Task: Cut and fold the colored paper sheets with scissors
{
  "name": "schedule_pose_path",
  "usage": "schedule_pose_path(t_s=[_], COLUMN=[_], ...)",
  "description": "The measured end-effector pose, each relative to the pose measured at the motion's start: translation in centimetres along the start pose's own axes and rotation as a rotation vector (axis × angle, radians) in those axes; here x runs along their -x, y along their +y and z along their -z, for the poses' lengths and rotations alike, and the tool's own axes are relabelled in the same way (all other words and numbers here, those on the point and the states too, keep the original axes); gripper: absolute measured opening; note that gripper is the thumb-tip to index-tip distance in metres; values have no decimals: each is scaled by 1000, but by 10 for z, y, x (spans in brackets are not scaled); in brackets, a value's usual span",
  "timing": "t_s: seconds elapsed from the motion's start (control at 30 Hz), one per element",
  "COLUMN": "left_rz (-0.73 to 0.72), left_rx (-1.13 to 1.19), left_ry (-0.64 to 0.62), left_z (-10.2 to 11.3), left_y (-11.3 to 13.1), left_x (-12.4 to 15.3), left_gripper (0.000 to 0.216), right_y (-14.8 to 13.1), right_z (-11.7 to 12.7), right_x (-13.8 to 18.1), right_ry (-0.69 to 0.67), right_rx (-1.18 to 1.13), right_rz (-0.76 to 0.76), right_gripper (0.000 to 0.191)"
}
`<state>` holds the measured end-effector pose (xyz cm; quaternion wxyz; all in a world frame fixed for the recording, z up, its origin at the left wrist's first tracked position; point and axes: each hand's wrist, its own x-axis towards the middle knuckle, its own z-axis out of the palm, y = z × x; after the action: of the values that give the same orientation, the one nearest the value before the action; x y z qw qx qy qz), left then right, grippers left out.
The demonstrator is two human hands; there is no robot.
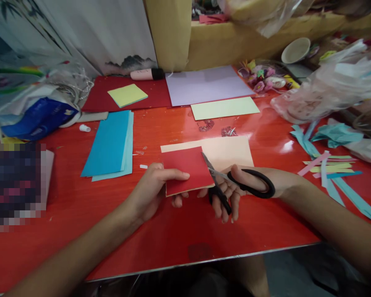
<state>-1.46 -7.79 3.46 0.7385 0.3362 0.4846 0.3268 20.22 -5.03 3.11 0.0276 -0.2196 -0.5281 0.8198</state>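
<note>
My left hand [156, 187] pinches a red paper square [188, 165] by its left side, thumb on top and fingers beneath. Black-handled scissors [253, 181] are in my right hand [231, 194], with the thumb through one loop and fingers at the other. Their blades stand apart at the right edge of the red paper, and one blade lies along its upper right corner. Behind the red paper a cream paper sheet [231, 150] rests on the red table [160, 239], partly covered by my hands.
Blue paper sheets [108, 142] lie to the left. Farther back are a lilac sheet [207, 84], a pale green strip [225, 108], a yellow square [127, 95] and a pink-and-black marker [146, 74]. Paper strips [330, 165] and plastic bags [334, 86] crowd the right; a blue packet [43, 119] sits left.
</note>
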Motion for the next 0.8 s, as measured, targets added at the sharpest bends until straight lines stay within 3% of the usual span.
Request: schedule_pose_path(t_s=[0.33, 0.6, 0.8], left_rz=[-61, -179, -201], left_rx=[11, -79, -102], left_ry=[-18, -16, 7], left_z=[-4, -7, -7], left_y=[1, 2, 1], left_x=[4, 9, 9], left_gripper=[26, 21, 24], right_y=[7, -7, -1], right_z=[-7, -24, -27], right_x=[-12, -7, -10], right_ry=[193, 371, 476], right_rx=[227, 351, 360], right_rz=[255, 240, 260], right_gripper=[52, 38, 38])
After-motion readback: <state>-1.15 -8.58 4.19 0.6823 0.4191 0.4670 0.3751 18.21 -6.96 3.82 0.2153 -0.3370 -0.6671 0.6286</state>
